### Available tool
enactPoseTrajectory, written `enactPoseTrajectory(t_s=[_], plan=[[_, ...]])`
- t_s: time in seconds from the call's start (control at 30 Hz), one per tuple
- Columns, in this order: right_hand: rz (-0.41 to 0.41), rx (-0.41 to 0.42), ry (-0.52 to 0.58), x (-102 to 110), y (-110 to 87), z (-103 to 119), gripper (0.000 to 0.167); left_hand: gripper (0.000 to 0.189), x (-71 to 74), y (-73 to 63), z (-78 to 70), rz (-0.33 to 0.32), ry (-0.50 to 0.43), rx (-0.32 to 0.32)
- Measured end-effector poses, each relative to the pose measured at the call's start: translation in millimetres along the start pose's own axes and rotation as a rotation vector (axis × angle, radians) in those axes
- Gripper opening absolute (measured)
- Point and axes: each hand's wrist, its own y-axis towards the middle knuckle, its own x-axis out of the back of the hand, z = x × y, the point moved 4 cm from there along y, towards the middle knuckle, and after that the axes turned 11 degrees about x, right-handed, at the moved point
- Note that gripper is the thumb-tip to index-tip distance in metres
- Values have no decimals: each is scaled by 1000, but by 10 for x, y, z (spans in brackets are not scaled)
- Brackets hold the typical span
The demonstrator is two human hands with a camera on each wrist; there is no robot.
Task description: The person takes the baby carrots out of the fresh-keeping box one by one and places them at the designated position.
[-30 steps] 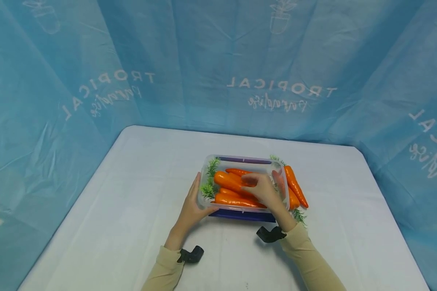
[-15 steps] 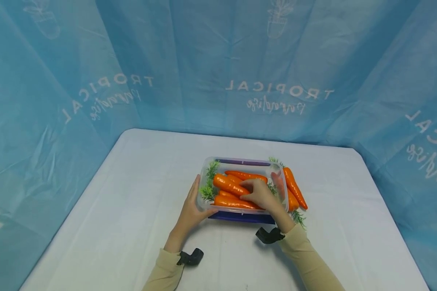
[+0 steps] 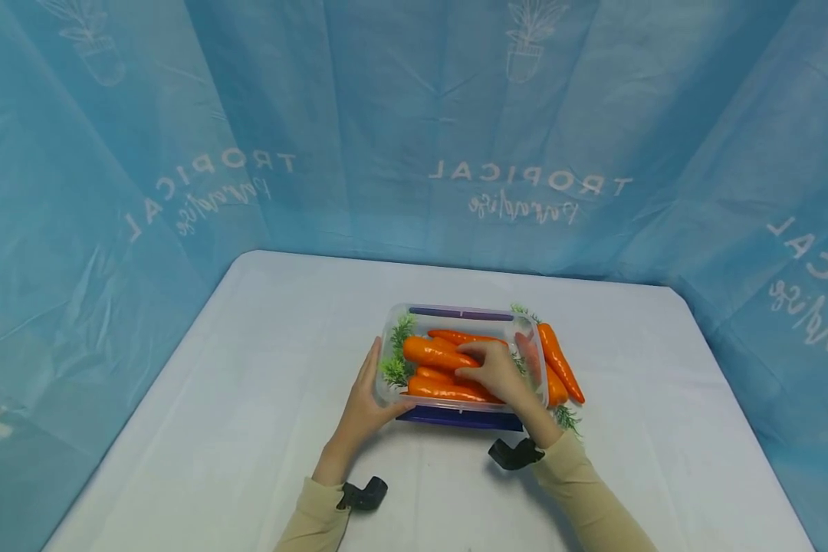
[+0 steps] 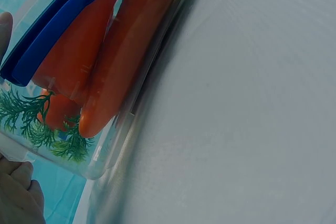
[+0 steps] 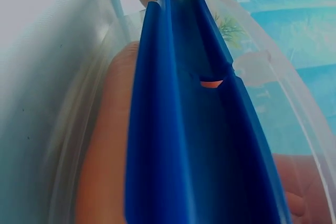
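In the head view a clear plastic container [image 3: 540, 395] holds several glossy orange carrots with feathery green tops. My left hand [image 3: 362, 402] grips its front left corner, thumb on the front rim and fingers along the left wall. My right hand [image 3: 493, 372] reaches in over the right side, thumb and fingertips on the upper carrot [image 3: 431, 353]. Below that carrot lies another, front carrot [image 3: 445, 389]; a thinner carrot [image 3: 455, 336] lies along the back. The blue front clip [image 4: 58, 24] stands out from the container and fills much of the right wrist view.
On the white table [image 3: 262, 368], right against the container, lie more carrots [image 3: 559, 360] with green tops. A second blue clip [image 3: 462, 313] runs along the far rim. Blue printed sheeting [image 3: 386, 192] hangs behind the table and at both sides.
My right hand has lowered a little within the container, with the upper carrot shifting slightly under it. More of the thin back carrot shows. My left hand stays at the corner.
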Motion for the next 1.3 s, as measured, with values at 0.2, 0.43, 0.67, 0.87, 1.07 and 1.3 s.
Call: enactPoseTrajectory(t_s=[0.2, 0.43, 0.67, 0.87, 1.07, 1.3], plan=[[-37, 37, 2, 45, -5, 40, 32, 114, -12, 5, -5, -3, 4, 6], [-38, 38, -11, 75, -38, 43, 31, 116, -30, 6, 1, 14, 3, 16], [-68, 57, -25, 144, -94, 92, 32, 117, -27, -7, -9, 2, 14, 2], [-79, 24, -16, 246, -171, 172, 34, 115, -22, -14, -16, -11, 4, -13], [-115, -7, 50, 351, -237, 220, 35, 114, -21, -3, 5, -13, 6, -12], [-162, -25, 132, 468, -282, 199, 36, 115, -3, 12, 12, -19, 32, -11]])
